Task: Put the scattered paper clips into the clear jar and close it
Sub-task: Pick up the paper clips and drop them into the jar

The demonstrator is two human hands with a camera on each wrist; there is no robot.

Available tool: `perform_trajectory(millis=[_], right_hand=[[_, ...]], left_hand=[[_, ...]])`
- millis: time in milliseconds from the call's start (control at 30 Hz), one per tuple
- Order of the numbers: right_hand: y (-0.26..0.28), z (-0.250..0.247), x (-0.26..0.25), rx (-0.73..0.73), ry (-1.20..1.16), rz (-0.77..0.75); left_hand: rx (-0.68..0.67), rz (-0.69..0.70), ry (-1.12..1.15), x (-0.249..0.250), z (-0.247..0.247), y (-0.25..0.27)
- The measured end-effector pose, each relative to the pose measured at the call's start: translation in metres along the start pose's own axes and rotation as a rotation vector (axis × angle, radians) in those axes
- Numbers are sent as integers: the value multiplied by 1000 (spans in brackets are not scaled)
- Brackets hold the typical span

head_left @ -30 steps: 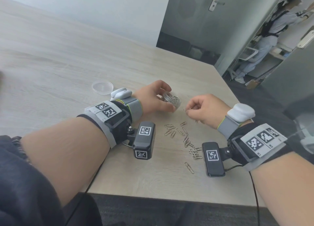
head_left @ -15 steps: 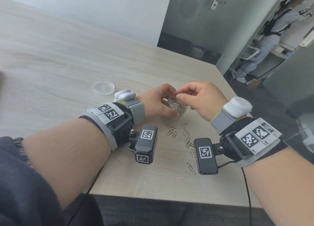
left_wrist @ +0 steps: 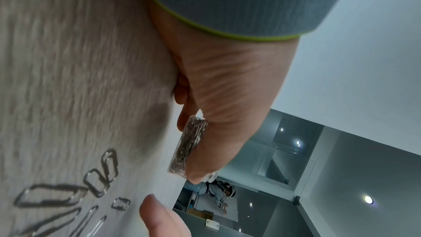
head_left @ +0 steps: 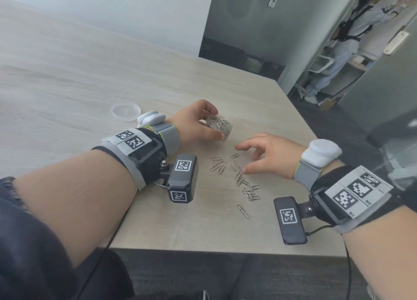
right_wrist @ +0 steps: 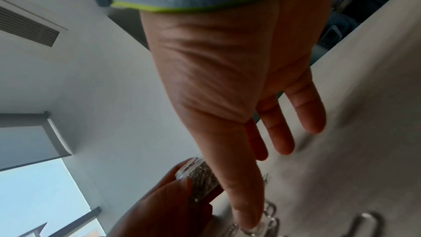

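My left hand (head_left: pixel 203 123) grips the small clear jar (head_left: pixel 220 125), which stands on the table without its lid and holds many silver paper clips. In the left wrist view the jar (left_wrist: pixel 189 148) shows between thumb and fingers. Several loose paper clips (head_left: pixel 234 175) lie scattered on the wood in front of the jar. My right hand (head_left: pixel 266 155) hovers just above them, fingers spread and relaxed, holding nothing. In the right wrist view its thumb tip (right_wrist: pixel 247 217) is right over the clips (right_wrist: pixel 271 223), with the jar (right_wrist: pixel 200 177) beyond. The clear round lid (head_left: pixel 126 111) lies flat, left of my left wrist.
The wooden table (head_left: pixel 67 78) stretches far to the left and back. Its near edge (head_left: pixel 214 251) runs under both wrists and its right edge drops to dark floor. Another person (head_left: pixel 347 40) stands in a doorway at the far right.
My right hand was pinched over the jar mouth half a second ago. It has since drawn back to the right and down, opened, and now hovers over the loose clips. The left hand kept hold of the jar.
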State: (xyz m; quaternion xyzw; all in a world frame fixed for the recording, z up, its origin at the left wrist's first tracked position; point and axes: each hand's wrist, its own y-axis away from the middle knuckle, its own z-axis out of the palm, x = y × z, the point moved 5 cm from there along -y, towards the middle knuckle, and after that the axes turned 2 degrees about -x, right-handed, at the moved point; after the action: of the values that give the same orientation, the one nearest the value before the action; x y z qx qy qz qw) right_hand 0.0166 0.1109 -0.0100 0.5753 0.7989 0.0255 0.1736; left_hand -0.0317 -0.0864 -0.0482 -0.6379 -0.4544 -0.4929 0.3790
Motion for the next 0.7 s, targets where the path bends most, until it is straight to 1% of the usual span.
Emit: perform_trajectory(millis=[100,167,233,367,533,633,700], right_hand=[[2,8,-8,-78,89,-78],[1,12,-12,-105,159,-121],[2,12,-12,-116,146,-141],[10,5,-8,-84,71,-116],[19,10,-5,-196,79,-74],[21,15,-6,-223,117,-71],[19,16,-7,-201,115,-77]], left_hand=[[8,12,-16,-2,-1,-1],[14,19,-27,-3,-2,-3],[15,19,-35,-4,-3,-4],[9,26,-50,-4,-3,-5],[7,18,-70,-4,-3,-4],[12,22,-71,-2,-2,-4],[17,24,-67,-3,-2,-3]])
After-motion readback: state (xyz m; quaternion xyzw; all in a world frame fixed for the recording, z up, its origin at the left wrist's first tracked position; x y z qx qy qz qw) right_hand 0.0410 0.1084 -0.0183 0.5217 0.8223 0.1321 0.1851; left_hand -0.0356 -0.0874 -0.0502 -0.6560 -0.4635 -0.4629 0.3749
